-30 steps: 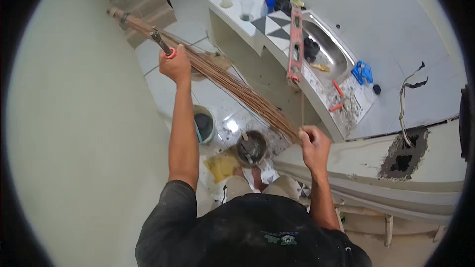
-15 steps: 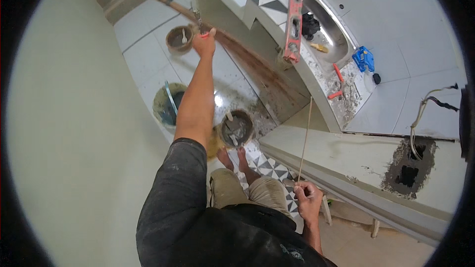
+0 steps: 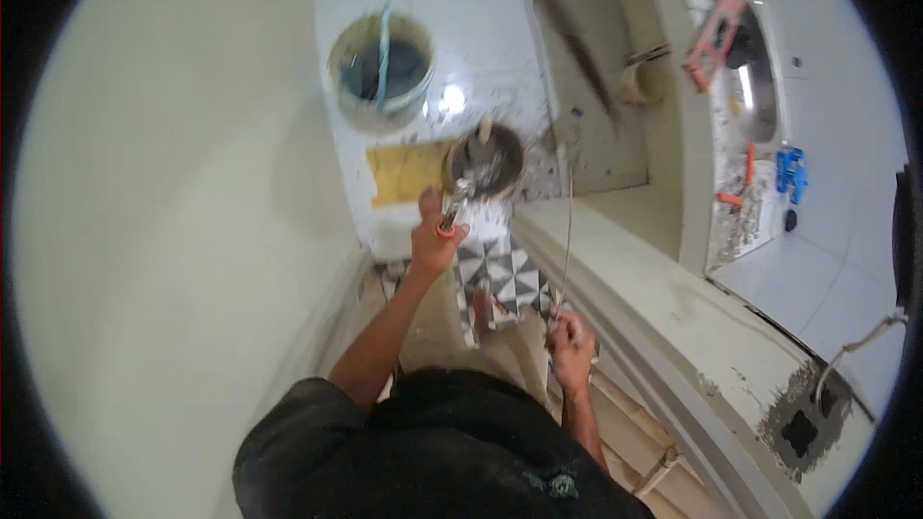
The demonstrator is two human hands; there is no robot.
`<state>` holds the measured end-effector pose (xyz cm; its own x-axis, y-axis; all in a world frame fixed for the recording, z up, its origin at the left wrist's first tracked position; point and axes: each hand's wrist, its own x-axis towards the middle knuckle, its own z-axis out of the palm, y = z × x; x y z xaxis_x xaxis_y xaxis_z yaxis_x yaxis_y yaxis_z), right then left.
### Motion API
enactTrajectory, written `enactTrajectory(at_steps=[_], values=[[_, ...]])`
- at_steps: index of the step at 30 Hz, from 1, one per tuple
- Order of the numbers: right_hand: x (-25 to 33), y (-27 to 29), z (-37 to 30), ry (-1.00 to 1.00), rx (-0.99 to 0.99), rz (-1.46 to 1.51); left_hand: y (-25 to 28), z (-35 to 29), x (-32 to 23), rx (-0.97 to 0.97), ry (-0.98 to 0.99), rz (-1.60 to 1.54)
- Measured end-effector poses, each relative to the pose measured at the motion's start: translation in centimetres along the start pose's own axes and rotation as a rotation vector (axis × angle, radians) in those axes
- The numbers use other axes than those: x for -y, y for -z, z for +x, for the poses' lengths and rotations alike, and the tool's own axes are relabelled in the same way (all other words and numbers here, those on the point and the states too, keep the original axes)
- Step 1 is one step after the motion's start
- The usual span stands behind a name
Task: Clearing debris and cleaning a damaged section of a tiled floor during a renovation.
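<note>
Here's the right hand (image 3: 572, 338), nearest in, fingers pinched on a thin rod (image 3: 569, 250) that runs up and away, and just ahead on the other side the left hand (image 3: 436, 248) is wrapped round a red-collared tool (image 3: 456, 204)! Its metal head shows against the near edge of a mortar bucket (image 3: 515, 173), touching or not, I can't tell, with a yellow sheet (image 3: 396, 175) beside that bucket. Farther out sits a bucket with a pale-blue handle (image 3: 358, 38).
</note>
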<state>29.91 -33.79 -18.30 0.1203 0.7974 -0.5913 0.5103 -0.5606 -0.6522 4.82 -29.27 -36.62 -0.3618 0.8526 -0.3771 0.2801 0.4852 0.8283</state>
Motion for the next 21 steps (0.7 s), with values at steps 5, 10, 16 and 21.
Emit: enactTrajectory(at_steps=[5, 10, 16, 21], values=[[-7.0, -1.1, 2.6, -0.033, 0.14, 0.118, 4.4, -9.6, 5.1, 0.006, 0.029, 0.288], [-16.5, 0.5, 2.9, 0.079, 0.249, 0.219, 2.6, -24.1, 10.1, -0.102, 0.195, 0.269], [-23.3, 1.6, -1.4, 0.188, 0.359, 0.141, -2.9, -40.4, 11.5, -0.327, 0.174, 0.24], [-29.1, 1.4, -2.3, 0.123, 0.352, 0.039, -5.6, -45.5, 10.0, -0.066, 0.091, 0.353]])
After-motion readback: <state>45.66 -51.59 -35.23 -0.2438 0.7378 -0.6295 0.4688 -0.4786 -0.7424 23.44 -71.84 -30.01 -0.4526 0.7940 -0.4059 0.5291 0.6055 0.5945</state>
